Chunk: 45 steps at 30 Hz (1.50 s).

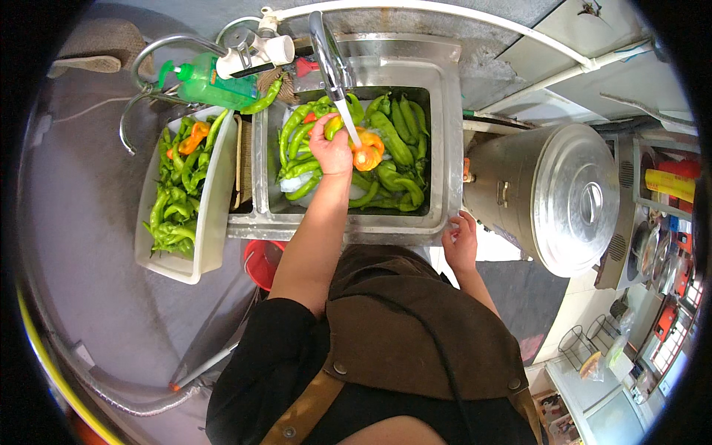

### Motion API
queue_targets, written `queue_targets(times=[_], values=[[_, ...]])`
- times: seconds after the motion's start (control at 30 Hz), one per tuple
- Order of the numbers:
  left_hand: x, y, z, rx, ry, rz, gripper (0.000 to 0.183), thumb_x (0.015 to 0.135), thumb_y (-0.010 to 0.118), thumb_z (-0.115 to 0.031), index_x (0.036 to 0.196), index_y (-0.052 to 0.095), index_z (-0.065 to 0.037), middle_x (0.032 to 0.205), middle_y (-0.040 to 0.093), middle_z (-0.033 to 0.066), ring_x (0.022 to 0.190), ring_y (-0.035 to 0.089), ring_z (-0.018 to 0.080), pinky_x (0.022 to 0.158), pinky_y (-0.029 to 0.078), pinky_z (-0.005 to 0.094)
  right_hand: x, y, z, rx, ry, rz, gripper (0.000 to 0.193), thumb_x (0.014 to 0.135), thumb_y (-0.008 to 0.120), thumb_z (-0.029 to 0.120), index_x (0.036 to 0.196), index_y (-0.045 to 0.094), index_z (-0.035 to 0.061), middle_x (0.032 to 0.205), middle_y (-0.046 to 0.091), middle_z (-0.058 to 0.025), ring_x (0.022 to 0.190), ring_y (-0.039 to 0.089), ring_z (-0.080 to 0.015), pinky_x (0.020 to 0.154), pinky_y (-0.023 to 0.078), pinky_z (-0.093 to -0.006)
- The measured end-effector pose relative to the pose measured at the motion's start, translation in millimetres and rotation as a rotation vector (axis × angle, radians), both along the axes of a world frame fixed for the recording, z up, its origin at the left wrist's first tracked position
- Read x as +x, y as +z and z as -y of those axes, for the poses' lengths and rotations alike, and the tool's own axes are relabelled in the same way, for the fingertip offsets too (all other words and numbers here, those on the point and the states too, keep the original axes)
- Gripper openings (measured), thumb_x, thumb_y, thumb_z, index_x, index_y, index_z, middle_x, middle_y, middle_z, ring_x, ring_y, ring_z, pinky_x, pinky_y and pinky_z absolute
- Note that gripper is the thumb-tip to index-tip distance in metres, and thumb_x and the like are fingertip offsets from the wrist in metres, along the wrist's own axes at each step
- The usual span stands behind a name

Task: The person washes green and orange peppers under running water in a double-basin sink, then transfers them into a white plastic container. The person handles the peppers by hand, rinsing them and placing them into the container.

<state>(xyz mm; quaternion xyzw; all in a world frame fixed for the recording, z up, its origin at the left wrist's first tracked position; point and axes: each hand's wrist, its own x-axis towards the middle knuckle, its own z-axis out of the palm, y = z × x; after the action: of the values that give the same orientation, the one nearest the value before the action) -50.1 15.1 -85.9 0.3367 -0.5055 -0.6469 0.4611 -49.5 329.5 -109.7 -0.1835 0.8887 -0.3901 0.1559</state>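
My left hand (331,152) is over the metal sink (445,178), its fingers closed around a yellowish-green pepper (334,127). Right beside it, an orange pepper (367,152) sits under the running water from the curved faucet (326,55). Many long green peppers (400,148) fill the basin around and beneath, some partly in water. My right hand (461,241) is at the sink's front right corner, fingers loosely bent and apart, with nothing visible in them.
Left of the sink stands a white tub (211,245) of green peppers with an orange one. Behind it are a green soap bottle (215,81) and another curved tap (133,111). A red bucket (261,261) is below. A large lidded metal pot (575,200) stands at right.
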Motion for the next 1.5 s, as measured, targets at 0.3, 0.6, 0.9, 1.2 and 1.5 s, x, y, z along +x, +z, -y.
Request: queue_targets(times=[0.3,0.6,0.9,1.2,1.5], values=[[58,22,25,-1.165,-0.667,0.283,0.026,0.065,0.061,-0.018,0.087,0.063,-0.005,0.070,0.054,0.0100,0.067,0.053,0.0293,0.062,0.045,0.0370,-6,-7,1,-0.009,0.034,0.012,0.028,0.074,0.058,0.002,0.102,0.055,0.0027,0.120,0.048,-0.0179,0.080,0.060,-0.0269,0.067,0.052,-0.0327],[111,74,38,-1.026,-0.328,0.286,0.031,0.054,0.058,-0.005,0.085,0.063,-0.007,0.066,0.052,0.0085,0.062,0.050,0.0283,0.058,0.044,0.0346,-14,-26,22,-0.013,0.157,0.089,0.031,0.074,0.062,0.003,0.103,0.054,0.0015,0.125,0.044,-0.0185,0.081,0.059,-0.0235,0.069,0.051,-0.0309],[261,155,151,-0.826,0.568,0.533,0.033,0.063,0.055,0.001,0.094,0.063,-0.005,0.089,0.062,0.0057,0.085,0.057,0.0175,0.082,0.044,0.0296,-21,-10,72,-0.048,0.275,0.077,0.030,0.074,0.062,0.004,0.102,0.054,0.0020,0.124,0.045,-0.0200,0.080,0.059,-0.0262,0.068,0.050,-0.0311],[415,136,238,-0.055,0.832,0.932,0.085,0.073,0.069,-0.028,0.141,0.023,-0.007,0.138,0.033,0.0210,0.120,0.042,0.0304,0.096,0.038,0.0397,-16,-11,70,-0.040,0.218,0.087,0.028,0.074,0.062,0.003,0.100,0.054,0.0024,0.120,0.047,-0.0183,0.074,0.061,-0.0251,0.069,0.051,-0.0341],[236,106,169,-1.234,0.831,1.245,0.075,0.065,0.072,-0.023,0.131,0.039,-0.005,0.134,0.034,0.0260,0.126,0.030,0.0442,0.103,0.026,0.0522,-14,-17,36,-0.024,0.055,0.048,0.026,0.075,0.059,0.001,0.101,0.056,0.0012,0.121,0.047,-0.0173,0.070,0.059,-0.0203,0.066,0.050,-0.0298]])
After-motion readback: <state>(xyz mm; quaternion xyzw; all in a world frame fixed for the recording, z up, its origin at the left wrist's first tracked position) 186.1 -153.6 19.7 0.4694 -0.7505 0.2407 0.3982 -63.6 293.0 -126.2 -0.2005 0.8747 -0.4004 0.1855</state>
